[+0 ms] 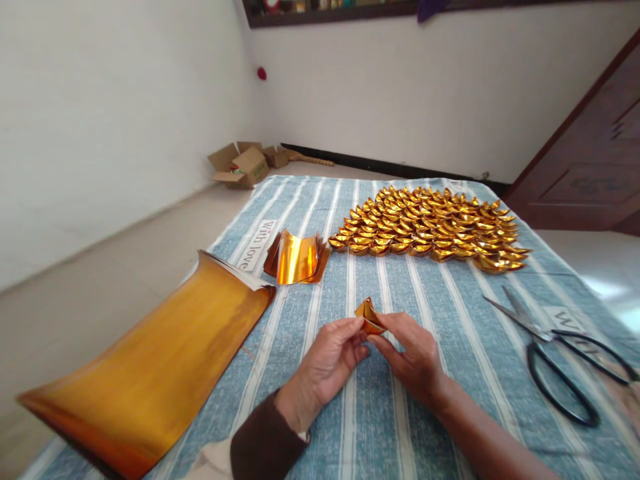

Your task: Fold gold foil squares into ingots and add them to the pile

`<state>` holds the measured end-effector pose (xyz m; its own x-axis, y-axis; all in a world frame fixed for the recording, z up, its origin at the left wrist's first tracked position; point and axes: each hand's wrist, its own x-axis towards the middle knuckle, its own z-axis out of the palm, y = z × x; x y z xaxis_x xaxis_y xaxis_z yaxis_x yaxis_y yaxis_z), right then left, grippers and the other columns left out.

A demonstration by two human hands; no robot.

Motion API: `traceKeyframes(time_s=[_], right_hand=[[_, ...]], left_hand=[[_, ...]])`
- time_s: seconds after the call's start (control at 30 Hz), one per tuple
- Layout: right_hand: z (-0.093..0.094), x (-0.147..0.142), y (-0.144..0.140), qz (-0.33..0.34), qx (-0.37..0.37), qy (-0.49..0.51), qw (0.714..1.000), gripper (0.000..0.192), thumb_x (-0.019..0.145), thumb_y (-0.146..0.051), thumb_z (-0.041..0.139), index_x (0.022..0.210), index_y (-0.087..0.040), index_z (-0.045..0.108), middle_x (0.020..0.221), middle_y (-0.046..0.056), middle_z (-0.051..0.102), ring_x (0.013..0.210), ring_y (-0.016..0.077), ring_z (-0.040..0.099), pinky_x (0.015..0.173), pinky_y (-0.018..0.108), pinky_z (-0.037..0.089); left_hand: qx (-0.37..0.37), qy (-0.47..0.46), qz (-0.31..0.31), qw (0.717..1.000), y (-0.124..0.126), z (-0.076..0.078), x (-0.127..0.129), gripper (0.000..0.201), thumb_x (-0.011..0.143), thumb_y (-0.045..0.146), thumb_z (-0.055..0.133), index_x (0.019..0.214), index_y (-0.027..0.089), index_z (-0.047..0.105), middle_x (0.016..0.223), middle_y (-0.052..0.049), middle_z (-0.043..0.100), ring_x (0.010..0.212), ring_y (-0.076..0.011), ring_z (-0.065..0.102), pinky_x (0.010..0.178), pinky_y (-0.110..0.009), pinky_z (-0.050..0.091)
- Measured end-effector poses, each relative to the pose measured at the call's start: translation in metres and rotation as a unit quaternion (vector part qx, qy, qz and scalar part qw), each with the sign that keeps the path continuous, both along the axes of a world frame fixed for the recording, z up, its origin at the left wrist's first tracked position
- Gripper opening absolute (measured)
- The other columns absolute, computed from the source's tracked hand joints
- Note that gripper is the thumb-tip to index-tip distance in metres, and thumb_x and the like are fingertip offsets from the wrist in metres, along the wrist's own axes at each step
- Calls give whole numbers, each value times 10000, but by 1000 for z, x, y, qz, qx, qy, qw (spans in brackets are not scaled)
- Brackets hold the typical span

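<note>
I see a plain home room: bare white walls, a striped cloth, cardboard boxes at eleven o'clock, wooden door at two.

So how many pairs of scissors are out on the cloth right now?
1. The scissors lie open on the striped cloth, off to the right hand side near the edge. None other shows.

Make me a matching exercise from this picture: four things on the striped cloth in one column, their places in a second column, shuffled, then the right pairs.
1. scissors
2. large gold sheet
3. folded gold ingots
4. small gold paper piece

A. far side of the cloth, laid in rows
B. between the left hand and right hand
C. right edge, lying open
D. left edge, curling

Pairs: 1-C, 2-D, 3-A, 4-B
</note>
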<state>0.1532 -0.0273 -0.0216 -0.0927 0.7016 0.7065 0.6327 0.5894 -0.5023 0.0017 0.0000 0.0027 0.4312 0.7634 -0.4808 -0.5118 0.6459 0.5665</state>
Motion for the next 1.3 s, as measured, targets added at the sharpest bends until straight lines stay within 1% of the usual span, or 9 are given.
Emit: traceKeyframes(time_s=[0.1, 0.3, 0.47, 0.63, 0.83, 0.93, 1.07, 1.3], right_hand=[[-1, 1, 1, 1, 12, 0, 1000, 209, 902, -210, 601, 1095, -138, 629, 852, 89, 719, 772, 198, 684, 694, 320, 565], [-1, 1, 0, 10, 7, -4, 1000, 217, 891, -208, 618, 1097, -139, 634, 854, 87, 713, 770, 197, 675, 689, 322, 563], [0, 1, 0, 6, 10, -3, 1000, 227, 900, -211, 604, 1117, -150, 627, 859, 83, 714, 793, 202, 675, 700, 328, 562], [3, 1, 1, 10, -4, -4, 1000, 186, 908, -205, 587, 1080, -166, 647, 819, 66, 706, 760, 194, 670, 688, 319, 553], [2, -1, 1, 18, 15, 7, 1000, 228, 876, -204, 639, 1099, -156, 633, 875, 86, 702, 816, 204, 656, 727, 339, 562], [2, -1, 1, 23, 19, 11, 999, 265, 876, -194, 636, 1139, -164, 621, 918, 91, 704, 851, 206, 655, 751, 352, 567], [5, -1, 0, 25, 22, 23, 999, 298, 882, -165, 616, 1179, -193, 613, 952, 80, 711, 890, 201, 665, 785, 362, 568], [9, -2, -2, 34, 30, 35, 998, 275, 873, -117, 604, 1133, -198, 636, 950, 81, 700, 923, 202, 666, 784, 369, 577]], left_hand=[[-2, 7, -5, 1000, 0, 0, 1, 177, 731, 204, 776, 831, 70, 719, 766, -66, 684, 650, -103, 599, 580, -195, 469], [11, 7, -11, 1000, -1, 0, 0, 181, 717, 208, 779, 817, 68, 724, 805, -75, 691, 676, -104, 599, 579, -185, 454], [21, 22, -13, 999, -2, 1, 1, 210, 712, 248, 787, 828, 81, 733, 795, -64, 687, 684, -99, 583, 568, -178, 426], [29, 40, -13, 999, -3, 3, 4, 230, 702, 271, 801, 826, 88, 736, 775, -50, 673, 682, -90, 562, 560, -169, 409], [27, 9, -10, 1000, -2, -1, 3, 243, 695, 270, 805, 838, 85, 736, 797, -70, 690, 706, -106, 585, 608, -184, 440], [29, -4, -12, 999, -2, -3, 2, 256, 718, 282, 793, 880, 93, 734, 841, -82, 700, 743, -121, 601, 623, -190, 445], [31, -17, -4, 999, -2, -3, 2, 240, 741, 269, 780, 893, 92, 726, 864, -88, 702, 736, -115, 598, 620, -189, 443], [24, -61, -2, 998, -4, -2, 4, 175, 793, 196, 724, 916, 72, 725, 902, -105, 701, 801, -137, 623, 704, -212, 486]])
